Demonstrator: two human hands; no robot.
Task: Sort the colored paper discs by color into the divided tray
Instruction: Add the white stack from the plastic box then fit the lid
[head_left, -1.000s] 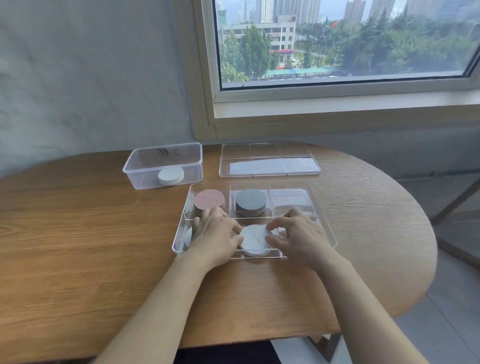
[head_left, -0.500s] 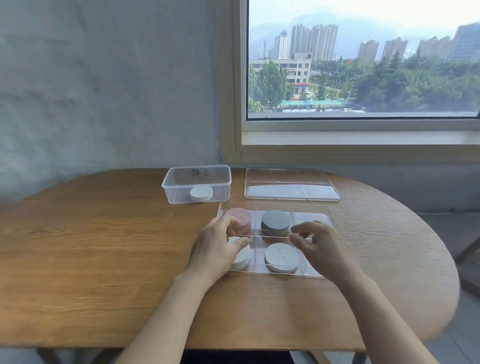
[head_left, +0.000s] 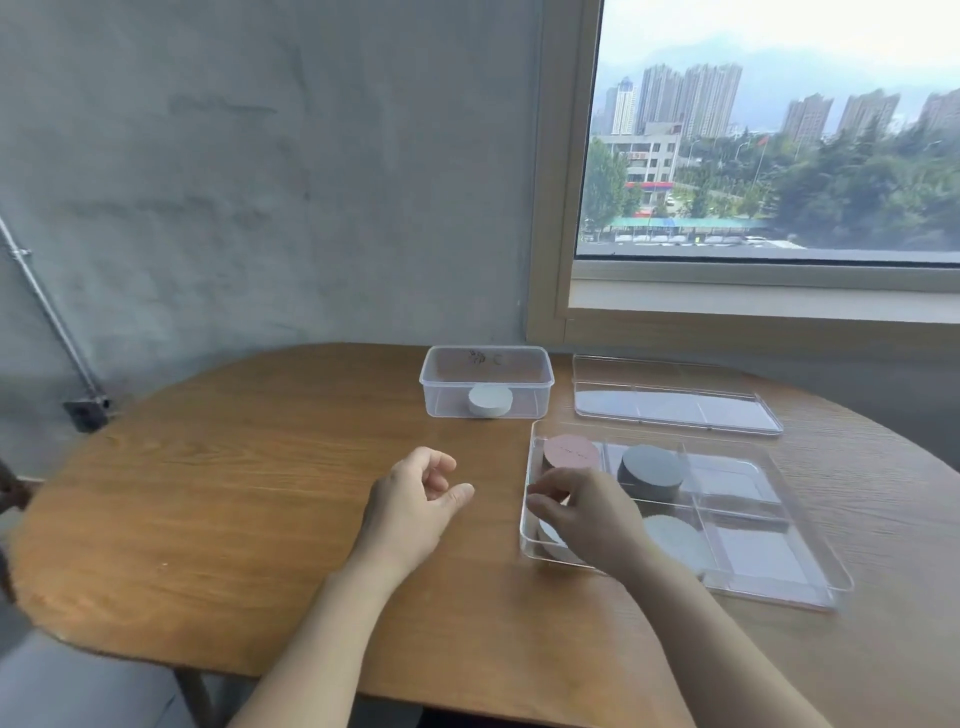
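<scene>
The clear divided tray (head_left: 810, 571) lies on the table at the right. Its back row holds a pink disc stack (head_left: 571, 453) and a dark grey stack (head_left: 652, 470). A white stack (head_left: 675, 535) sits in the front middle compartment. Another white stack (head_left: 548, 538) shows partly under my right hand (head_left: 587, 514), which hovers over the front left compartment with bent fingers near the tray's left wall. Whether it pinches anything is hidden. My left hand (head_left: 415, 499) hangs over bare table left of the tray, loosely curled and holding nothing.
A clear tub (head_left: 485, 364) behind the tray holds a white disc stack (head_left: 490, 401). The tray's clear lid (head_left: 675, 410) lies flat at the back right. The round wooden table (head_left: 234, 493) meets a grey wall, with a window at the right.
My left hand has come out of the tray to the left and now holds nothing. My right hand has shifted from the middle compartment to the front left one. The view has swung left.
</scene>
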